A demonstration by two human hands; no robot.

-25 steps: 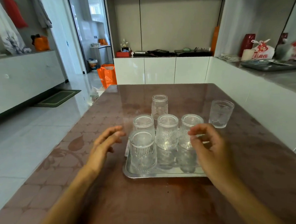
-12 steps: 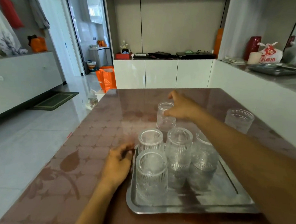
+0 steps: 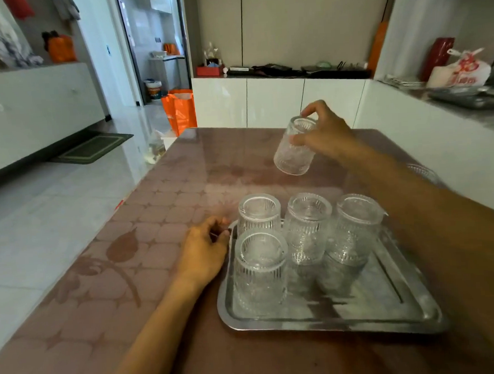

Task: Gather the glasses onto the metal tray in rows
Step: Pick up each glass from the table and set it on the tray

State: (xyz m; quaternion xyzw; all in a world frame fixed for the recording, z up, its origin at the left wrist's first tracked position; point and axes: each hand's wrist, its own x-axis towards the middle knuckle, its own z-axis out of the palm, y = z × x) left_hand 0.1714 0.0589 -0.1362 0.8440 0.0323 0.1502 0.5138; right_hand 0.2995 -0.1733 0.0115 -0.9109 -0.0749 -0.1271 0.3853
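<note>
From the head camera, the right hand [image 3: 322, 133] reaches out over the far part of the table [image 3: 145, 251] and has its fingers wrapped around an upturned ribbed glass [image 3: 292, 149], gripping it near the base end, which faces up. The glass is lifted clear of the tabletop and tilted, its mouth angled down and toward the person, probably so it can be carried back and set mouth-down like the others. Four glasses already stand inverted on the metal tray [image 3: 335, 323]: three in a back row [image 3: 309, 226] and one in front on the left [image 3: 259, 270], so the open spots in the front row, middle and right, look like the place for the one in the air. The left hand [image 3: 206, 253] rests on the table with loosely curled fingers touching the tray's left rim, holding nothing, seemingly steadying the tray. One more glass [image 3: 421, 171] sits on the table beyond the right forearm, mostly hidden, still to be gathered.
</note>
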